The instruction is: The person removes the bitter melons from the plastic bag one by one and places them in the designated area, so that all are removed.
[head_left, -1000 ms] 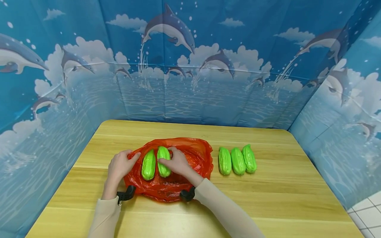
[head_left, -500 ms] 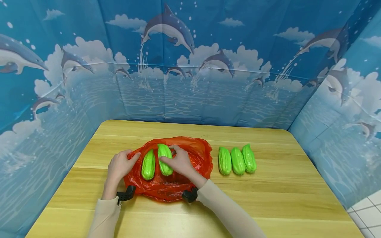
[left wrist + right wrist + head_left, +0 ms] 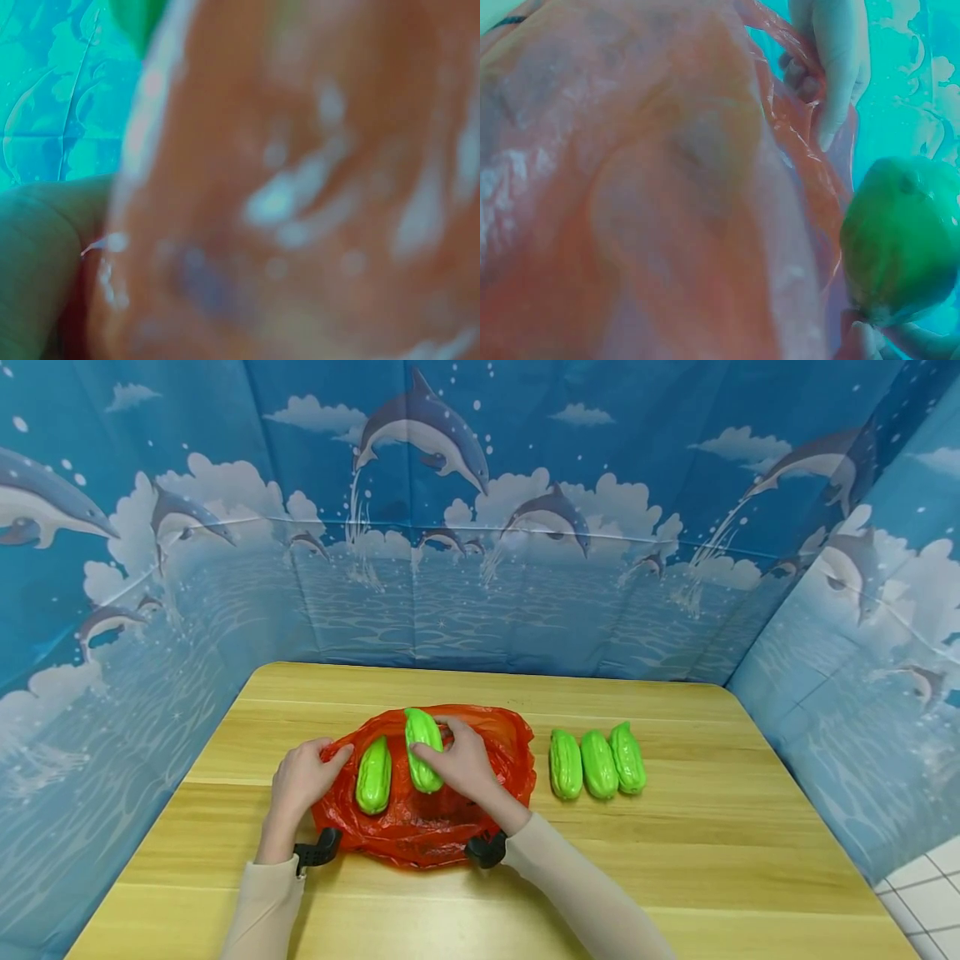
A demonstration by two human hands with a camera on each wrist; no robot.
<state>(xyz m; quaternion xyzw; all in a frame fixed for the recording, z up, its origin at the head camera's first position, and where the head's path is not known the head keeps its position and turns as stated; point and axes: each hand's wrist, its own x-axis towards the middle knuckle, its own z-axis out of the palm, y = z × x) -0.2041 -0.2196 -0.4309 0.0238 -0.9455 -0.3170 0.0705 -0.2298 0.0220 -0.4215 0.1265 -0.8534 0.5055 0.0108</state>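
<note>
A red plastic bag (image 3: pixel 502 760) lies spread wide on the table. My left hand (image 3: pixel 303 777) pinches its left edge, and in the right wrist view that hand's fingers (image 3: pixel 836 67) are curled at the bag's rim. My right hand (image 3: pixel 465 764) grips a glossy, ridged green gourd (image 3: pixel 420 752) above the bag, fingers on its right side and thumb across its front. Another green gourd (image 3: pixel 373 777) lies in the bag, just right of my left hand. Blurred red plastic (image 3: pixel 300 187) fills most of the left wrist view.
Right of the bag, three more gourds (image 3: pixel 598 764) lie side by side on the wooden table (image 3: pixel 697 843). A blue dolphin-print curtain (image 3: pixel 465 593) hangs behind the table and along its sides.
My right hand has lifted the gourd from the bag's middle, moving it slightly away from me and to the right. My left hand has stayed at the bag's edge.
</note>
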